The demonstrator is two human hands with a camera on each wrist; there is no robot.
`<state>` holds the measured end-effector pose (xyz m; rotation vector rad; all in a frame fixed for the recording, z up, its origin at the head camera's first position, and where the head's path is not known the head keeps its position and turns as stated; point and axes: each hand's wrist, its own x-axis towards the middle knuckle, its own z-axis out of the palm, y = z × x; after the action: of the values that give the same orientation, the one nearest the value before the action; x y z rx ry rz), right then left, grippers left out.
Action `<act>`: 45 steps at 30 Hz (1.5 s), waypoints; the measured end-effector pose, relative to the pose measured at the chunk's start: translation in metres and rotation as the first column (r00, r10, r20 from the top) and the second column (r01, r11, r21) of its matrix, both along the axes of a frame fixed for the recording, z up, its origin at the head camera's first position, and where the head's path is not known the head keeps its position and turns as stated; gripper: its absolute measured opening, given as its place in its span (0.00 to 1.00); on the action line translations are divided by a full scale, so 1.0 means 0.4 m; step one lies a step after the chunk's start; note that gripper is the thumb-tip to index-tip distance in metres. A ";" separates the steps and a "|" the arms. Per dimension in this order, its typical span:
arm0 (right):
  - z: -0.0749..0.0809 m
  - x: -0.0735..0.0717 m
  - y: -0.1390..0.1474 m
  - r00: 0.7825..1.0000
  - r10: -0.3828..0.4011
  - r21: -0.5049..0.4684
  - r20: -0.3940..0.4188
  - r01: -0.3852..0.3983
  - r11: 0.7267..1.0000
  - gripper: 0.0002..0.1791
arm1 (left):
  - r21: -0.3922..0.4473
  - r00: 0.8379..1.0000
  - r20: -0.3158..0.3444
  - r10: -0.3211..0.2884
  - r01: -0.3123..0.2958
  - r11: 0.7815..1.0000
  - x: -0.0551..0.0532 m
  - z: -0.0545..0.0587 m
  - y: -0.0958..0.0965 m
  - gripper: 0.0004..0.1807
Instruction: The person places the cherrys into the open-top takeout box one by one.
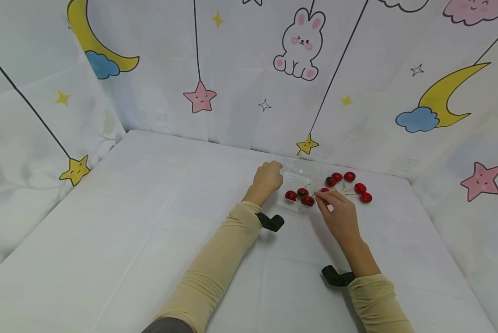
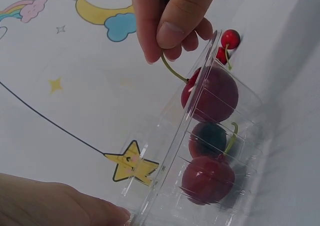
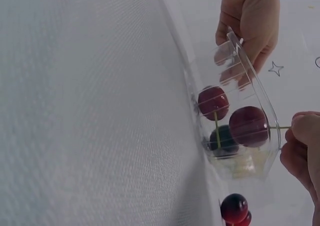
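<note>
A clear plastic box [image 1: 292, 181] stands near the back edge of the white table, with red cherries inside. My left hand [image 1: 267, 179] grips the box at its left end; in the right wrist view some of its fingers show through the clear wall. With thumb and finger, my right hand [image 1: 338, 212] pinches the stem of a cherry [image 3: 248, 127] over the rim. That cherry hangs within the box's walls, close to a dark cherry [image 2: 208, 138] and another red cherry [image 2: 207, 180]. The dark one has a green stem.
Several loose cherries [image 1: 349, 176] with stems lie on the table just right of the box. A printed cloth backdrop [image 1: 240, 125] rises right behind the table's back edge. Each wrist wears a black camera mount [image 1: 336, 276].
</note>
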<state>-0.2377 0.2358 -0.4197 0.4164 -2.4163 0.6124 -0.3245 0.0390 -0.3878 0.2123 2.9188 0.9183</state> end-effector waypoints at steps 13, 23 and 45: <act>0.003 -0.002 -0.004 1.000 0.016 -0.037 -0.010 -0.017 0.999 0.12 | -0.001 1.000 -0.004 -0.007 0.007 1.000 0.002 0.003 -0.001 0.22; 0.005 -0.002 -0.004 1.000 0.011 -0.009 -0.003 -0.011 1.000 0.11 | 0.010 1.000 -0.007 -0.003 0.003 1.000 0.003 0.002 -0.001 0.22; -0.001 -0.023 0.165 0.940 -0.340 -0.110 0.027 0.341 0.934 0.13 | -0.024 1.000 -0.004 -0.014 0.014 1.000 -0.004 0.001 0.004 0.23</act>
<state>-0.2471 0.3017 -0.4203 -0.0551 -2.3688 0.5904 -0.3260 0.0405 -0.3874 0.2337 2.9264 0.8816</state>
